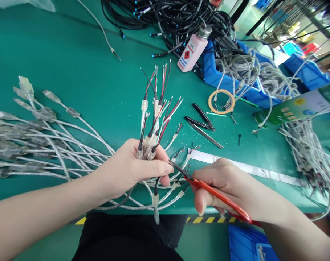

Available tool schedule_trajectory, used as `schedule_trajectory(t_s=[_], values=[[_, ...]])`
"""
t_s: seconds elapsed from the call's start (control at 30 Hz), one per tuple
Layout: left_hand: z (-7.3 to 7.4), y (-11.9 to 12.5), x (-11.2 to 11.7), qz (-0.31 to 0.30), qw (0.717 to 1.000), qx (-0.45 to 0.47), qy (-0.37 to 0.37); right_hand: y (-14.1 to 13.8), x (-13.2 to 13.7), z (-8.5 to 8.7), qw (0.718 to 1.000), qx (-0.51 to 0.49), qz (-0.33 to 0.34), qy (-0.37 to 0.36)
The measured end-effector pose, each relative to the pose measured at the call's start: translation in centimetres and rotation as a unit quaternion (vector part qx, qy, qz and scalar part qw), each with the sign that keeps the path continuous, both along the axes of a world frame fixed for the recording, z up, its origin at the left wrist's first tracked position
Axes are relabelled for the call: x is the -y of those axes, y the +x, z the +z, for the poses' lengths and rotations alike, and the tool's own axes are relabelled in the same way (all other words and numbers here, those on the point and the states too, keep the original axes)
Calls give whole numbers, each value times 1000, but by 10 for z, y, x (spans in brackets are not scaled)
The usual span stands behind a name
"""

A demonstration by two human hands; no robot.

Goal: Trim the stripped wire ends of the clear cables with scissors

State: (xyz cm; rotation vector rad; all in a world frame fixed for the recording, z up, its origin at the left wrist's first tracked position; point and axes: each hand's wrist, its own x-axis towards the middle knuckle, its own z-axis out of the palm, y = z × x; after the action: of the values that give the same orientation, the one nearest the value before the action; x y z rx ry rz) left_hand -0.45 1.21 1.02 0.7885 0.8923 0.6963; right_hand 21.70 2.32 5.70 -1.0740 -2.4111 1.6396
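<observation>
A bunch of clear-jacketed USB cables is held in my left hand, closed around it. Red, white, black and green wires fan upward from the cable ends. One cable end hangs down below my thumb. My right hand is closed on red-handled cutters, whose dark tips reach my left thumb and fingertips. What lies between the tips is too small to make out. More cable ends lie on the table under both hands, and their USB plugs spread out to the left.
On the green table lie black-handled pliers, tweezers, a tape roll and a steel ruler. A pink bottle, black cables, blue bins and a green can stand behind.
</observation>
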Motion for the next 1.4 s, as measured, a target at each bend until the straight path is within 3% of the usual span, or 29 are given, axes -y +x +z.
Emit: schedule_trajectory(t_s=[0.13,0.23,0.3,0.43,0.57,0.6,0.63,0.67,0.73,0.83,0.87,0.9,0.97,1.1,1.23,1.3,1.4], values=[[0,2,1,11,1000,0,-4,2,1,-5,998,-5,-52,-32],[1,3,-1,46,999,2,-4,5,-3,-8,983,-22,-181,-18],[-1,4,-4,70,997,20,-20,6,-9,-11,953,-48,-296,39],[-5,6,-12,141,983,91,-78,2,-25,-16,838,-154,-486,194],[-5,7,-16,217,959,145,-107,2,-34,-8,667,-222,-568,429],[-4,7,-17,224,957,151,-111,2,-33,-5,644,-224,-574,452],[-3,6,-17,227,955,155,-114,2,-30,-1,646,-229,-573,449],[-3,6,-17,229,953,158,-117,0,-26,3,670,-234,-565,422],[-3,6,-17,233,951,164,-122,-8,-14,6,755,-228,-525,320],[-3,7,-17,248,945,171,-124,-33,5,-2,891,-169,-403,122],[-3,8,-18,255,943,173,-123,-43,10,-9,925,-158,-343,50],[-3,8,-18,262,941,173,-123,-54,14,-16,940,-155,-303,-7],[-4,9,-18,274,938,169,-125,-72,20,-33,942,-153,-295,-38],[-6,8,-17,274,933,181,-144,-90,25,-57,942,-84,-318,62],[-6,6,-16,251,936,206,-136,-90,29,-62,929,-56,-332,156],[-4,6,-15,248,939,207,-121,-89,31,-63,925,-70,-338,157],[-1,7,-14,236,940,217,-112,-89,33,-68,913,-126,-376,95]])
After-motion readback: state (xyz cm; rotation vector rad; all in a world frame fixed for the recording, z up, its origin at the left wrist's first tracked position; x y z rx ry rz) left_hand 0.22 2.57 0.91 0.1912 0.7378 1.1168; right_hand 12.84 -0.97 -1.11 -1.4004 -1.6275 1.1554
